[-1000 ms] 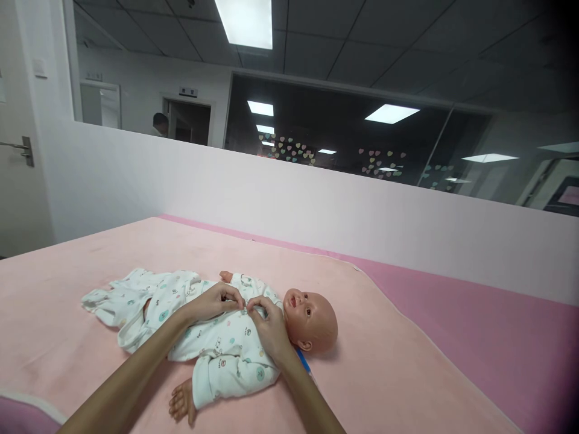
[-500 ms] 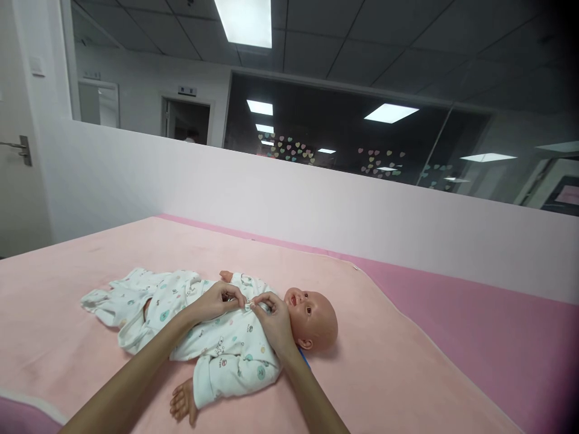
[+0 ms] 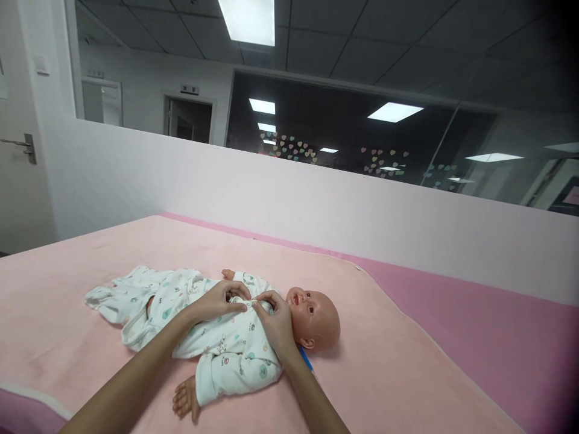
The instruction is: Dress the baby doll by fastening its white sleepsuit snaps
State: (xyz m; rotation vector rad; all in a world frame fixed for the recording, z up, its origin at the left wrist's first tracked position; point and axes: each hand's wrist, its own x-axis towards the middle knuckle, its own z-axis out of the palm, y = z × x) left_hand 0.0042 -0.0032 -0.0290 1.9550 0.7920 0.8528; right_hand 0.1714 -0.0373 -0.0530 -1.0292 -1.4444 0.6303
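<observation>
A baby doll (image 3: 319, 319) lies on its back, its head to the right and its legs to the left. It wears a white printed baby outfit (image 3: 230, 346) with long sleeves. My left hand (image 3: 226, 299) pinches the front edge of the outfit at the chest. Just below the doll's chin, my right hand (image 3: 274, 316) grips the same edge, its fingertips close to the left ones. A small ring-like fastener seems to show between them, too small to make out. One doll hand (image 3: 185, 399) sticks out of the near sleeve.
A peach blanket (image 3: 384, 374) covers the pink padded surface (image 3: 506, 319). Something blue (image 3: 306, 360) shows under the doll's neck. Behind runs a white low wall (image 3: 316, 205) with a window above it. A door (image 3: 22, 181) stands at the left.
My fingers have shifted slightly on the outfit's front edge, the left fingers spreading a little wider. The whole view has moved slightly; the doll lies as before.
</observation>
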